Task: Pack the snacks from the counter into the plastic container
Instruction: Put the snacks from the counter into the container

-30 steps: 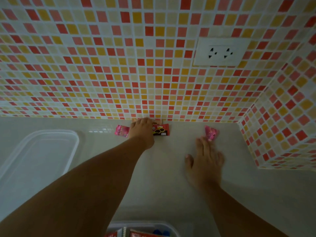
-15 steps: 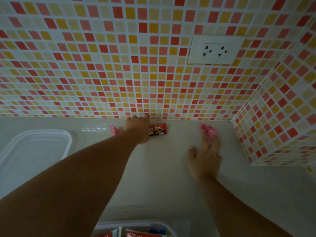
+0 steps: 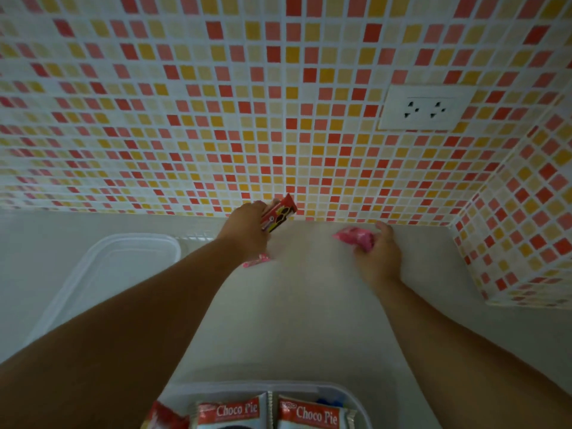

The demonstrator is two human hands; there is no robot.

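Observation:
My left hand [image 3: 247, 229] is raised near the back wall and holds a red snack pack [image 3: 278, 213] tilted upward; a small pink wrapper [image 3: 257, 261] shows just below that hand, and I cannot tell if the hand holds it. To the right, my right hand [image 3: 379, 253] grips a pink snack packet [image 3: 356, 238] just above the counter. The clear plastic container [image 3: 346, 390] sits at the bottom edge, with two Choco Pie packs [image 3: 312, 413] and a red pack [image 3: 164, 416] inside.
A clear plastic lid [image 3: 123, 252] lies on the pale counter [image 3: 294, 320] to the left. The mosaic-tiled wall [image 3: 216, 119] runs along the back, with a white power socket [image 3: 422, 108]. A tiled corner [image 3: 520, 236] juts out at right.
Both hands have closed on snacks and lifted them off the counter: the left took the red pack, the right took the pink packet. The camera has tilted toward the container.

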